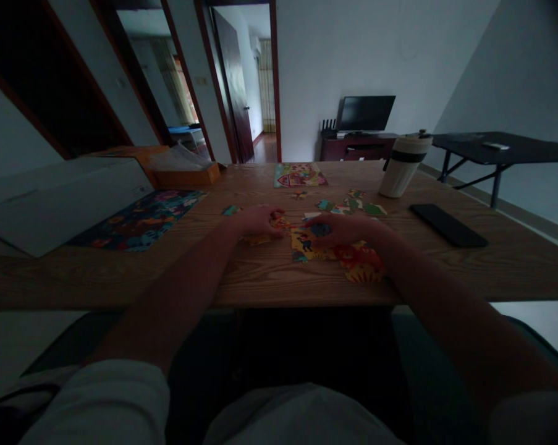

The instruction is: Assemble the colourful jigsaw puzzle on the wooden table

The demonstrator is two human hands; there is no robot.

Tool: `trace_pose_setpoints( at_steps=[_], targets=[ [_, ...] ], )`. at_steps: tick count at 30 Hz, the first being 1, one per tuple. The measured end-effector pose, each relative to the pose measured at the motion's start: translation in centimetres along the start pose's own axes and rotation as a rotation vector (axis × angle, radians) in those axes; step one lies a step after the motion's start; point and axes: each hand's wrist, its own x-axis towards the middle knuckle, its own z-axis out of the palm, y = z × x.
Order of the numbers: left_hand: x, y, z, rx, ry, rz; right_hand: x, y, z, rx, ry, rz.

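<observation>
My left hand [259,220] is curled, thumb and fingers around a small orange jigsaw puzzle piece [281,222] at the left edge of a partly joined jigsaw puzzle [301,246]. The puzzle lies flat on the table, yellow with a dark figure and a red lion at its lower right. My right hand [342,228] reaches over it from the right, thumb and fingers bent down on the puzzle around a dark blue part [320,229]. Its palm hides some of the picture. Another yellow piece [256,239] shows under my left hand.
Loose puzzle pieces [353,204] lie beyond my right hand, and a teal piece [232,210] is at left. A colourful picture sheet [300,175], dark picture board [144,219], white box [65,194], orange box [186,177], cup [405,165] and black phone-like slab [447,225] stand around.
</observation>
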Motion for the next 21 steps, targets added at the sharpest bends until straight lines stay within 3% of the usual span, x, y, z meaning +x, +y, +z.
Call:
trace_pose_setpoints(
  at_steps=[6,11,17,21],
  targets=[
    [0.0,0.2,-0.2,0.022,0.000,-0.006,-0.2,-0.5,0.0,-0.047,-0.006,-0.001],
    [-0.2,0.6,-0.3,0.124,0.031,0.006,-0.1,-2.0,1.3,-0.137,0.070,-0.033],
    [-0.6,0.9,-0.4,0.092,0.082,0.005,0.1,-3.5,1.5,-0.157,-0.042,0.027],
    [-0.9,1.4,-0.5,0.111,0.007,0.068,0.3,-3.0,1.2,-0.147,-0.045,0.031]
  ],
)
